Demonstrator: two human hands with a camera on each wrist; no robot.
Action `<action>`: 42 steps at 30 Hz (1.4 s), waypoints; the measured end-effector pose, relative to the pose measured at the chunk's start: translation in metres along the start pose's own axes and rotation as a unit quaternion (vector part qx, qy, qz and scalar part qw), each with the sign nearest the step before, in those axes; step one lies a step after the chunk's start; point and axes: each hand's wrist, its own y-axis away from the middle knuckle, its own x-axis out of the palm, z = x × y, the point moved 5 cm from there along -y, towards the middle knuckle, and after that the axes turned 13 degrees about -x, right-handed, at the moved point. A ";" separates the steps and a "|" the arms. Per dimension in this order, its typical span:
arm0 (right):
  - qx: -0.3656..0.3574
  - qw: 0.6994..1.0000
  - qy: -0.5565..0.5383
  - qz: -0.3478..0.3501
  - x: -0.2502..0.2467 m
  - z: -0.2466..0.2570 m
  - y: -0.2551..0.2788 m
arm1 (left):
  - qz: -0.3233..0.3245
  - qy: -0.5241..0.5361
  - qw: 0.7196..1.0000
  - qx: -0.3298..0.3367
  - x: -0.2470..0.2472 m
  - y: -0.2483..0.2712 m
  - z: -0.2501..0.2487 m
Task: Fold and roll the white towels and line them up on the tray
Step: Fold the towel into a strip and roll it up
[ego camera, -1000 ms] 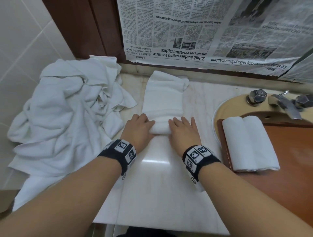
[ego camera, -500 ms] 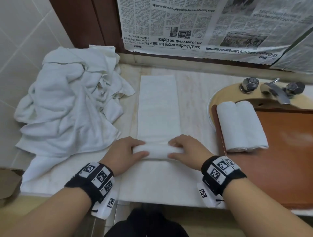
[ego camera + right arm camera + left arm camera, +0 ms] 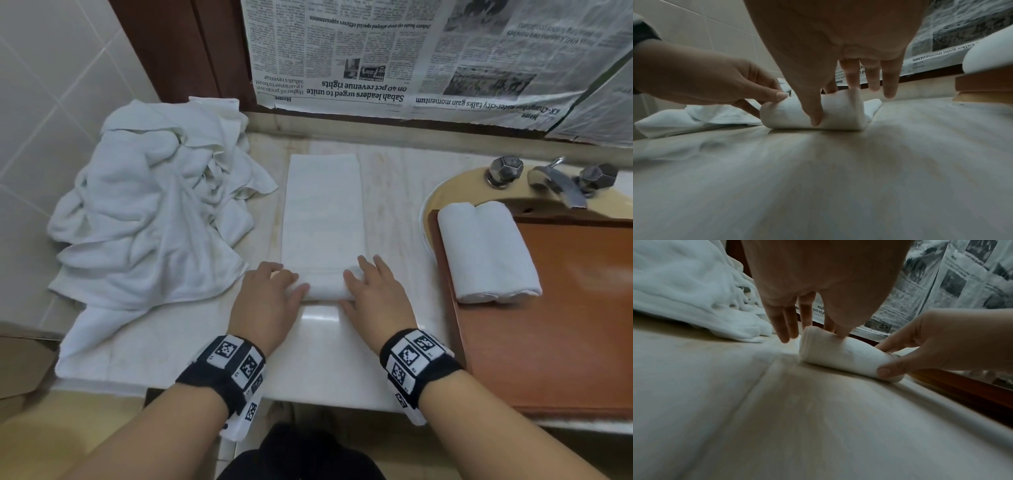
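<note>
left hand (image 3: 265,301) | right hand (image 3: 375,298) | fingers flat on towel roll (image 3: 325,287)

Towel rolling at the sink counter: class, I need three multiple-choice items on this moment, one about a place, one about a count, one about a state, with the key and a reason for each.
1. Where does the loose pile of white towels lie?
A. left of the towel being rolled
B. on the tray
C. in the sink

2. How many finished rolled towels lie on the tray?
A. none
B. two
C. four

3. What state is the towel under the hands in?
A. fully rolled
B. crumpled in a ball
C. rolled at the near end, flat beyond

Key:
1 A: the loose pile sits on the counter left of the towel being rolled.
2 B: two rolled towels lie side by side on the brown tray.
3 C: the left hand and right hand press a short roll, and a flat strip stretches away behind it.
</note>
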 end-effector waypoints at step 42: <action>-0.007 0.999 -0.042 0.010 -0.040 -0.029 -0.085 | 0.110 -0.046 0.992 -0.048 -0.008 -0.123 -0.014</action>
